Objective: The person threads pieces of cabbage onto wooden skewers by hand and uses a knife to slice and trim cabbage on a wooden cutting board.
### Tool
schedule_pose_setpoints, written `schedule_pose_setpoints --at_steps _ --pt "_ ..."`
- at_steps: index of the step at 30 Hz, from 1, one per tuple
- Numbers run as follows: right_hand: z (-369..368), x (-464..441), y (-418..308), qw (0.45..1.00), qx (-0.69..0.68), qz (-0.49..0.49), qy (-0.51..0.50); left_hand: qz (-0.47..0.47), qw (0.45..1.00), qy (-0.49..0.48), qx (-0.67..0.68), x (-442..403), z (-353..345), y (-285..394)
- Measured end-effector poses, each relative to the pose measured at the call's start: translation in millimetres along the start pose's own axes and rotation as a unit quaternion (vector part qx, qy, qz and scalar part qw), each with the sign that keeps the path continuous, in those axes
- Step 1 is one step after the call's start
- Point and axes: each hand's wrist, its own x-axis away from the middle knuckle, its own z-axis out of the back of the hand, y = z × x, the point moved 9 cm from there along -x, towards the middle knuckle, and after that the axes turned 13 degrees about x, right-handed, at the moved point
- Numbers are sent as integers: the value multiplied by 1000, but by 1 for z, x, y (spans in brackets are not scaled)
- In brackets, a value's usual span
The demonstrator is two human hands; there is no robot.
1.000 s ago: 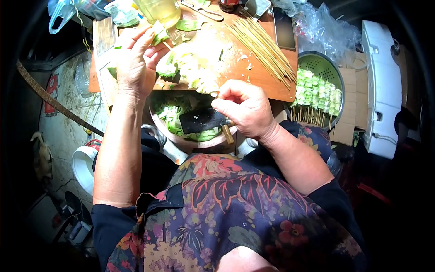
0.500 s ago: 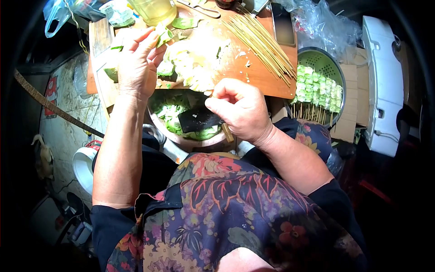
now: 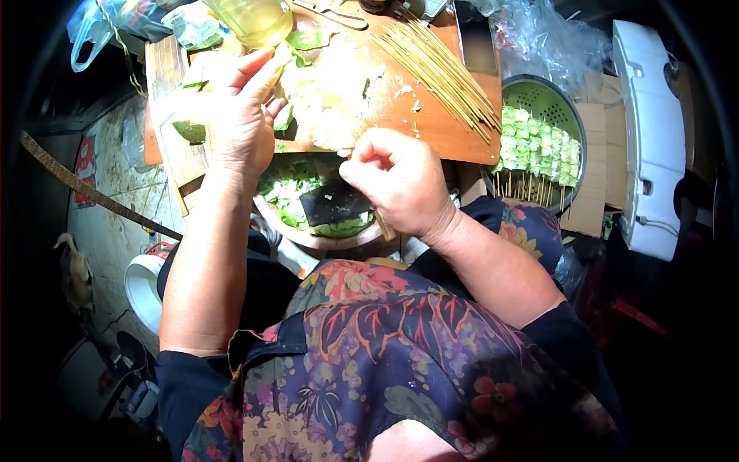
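Green leaf piece is up over the left half of the wooden board, pinched in the left hand's fingertips. Right hand's by the board's near edge, curled nearly closed, can't tell if it's got anything. Bunch of bare skewers on the board's right side, colander of loaded skewers just right of the board, basin with a cleaver below its near edge.

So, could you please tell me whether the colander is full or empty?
The colander is partly filled: cabbage skewers cover its nearer part, while its far side shows bare perforations.
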Motion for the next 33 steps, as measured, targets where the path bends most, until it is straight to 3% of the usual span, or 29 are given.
schedule_pose_setpoints --at_steps 4,8,10,15,33 --pt "2 -7 -1 1000 11 13 16 -44 999 -25 9 1 -10 15" --pt "-3 -6 -7 999 11 46 17 -117 988 44 -88 1 1 29" --pt "-6 -4 -12 995 58 81 26 -17 992 65 103 -2 12 8" --pt "-16 -2 -24 983 116 135 38 53 980 51 183 9 -9 -7" --pt "-25 -4 -8 993 71 81 47 44 995 60 73 15 -2 -17"
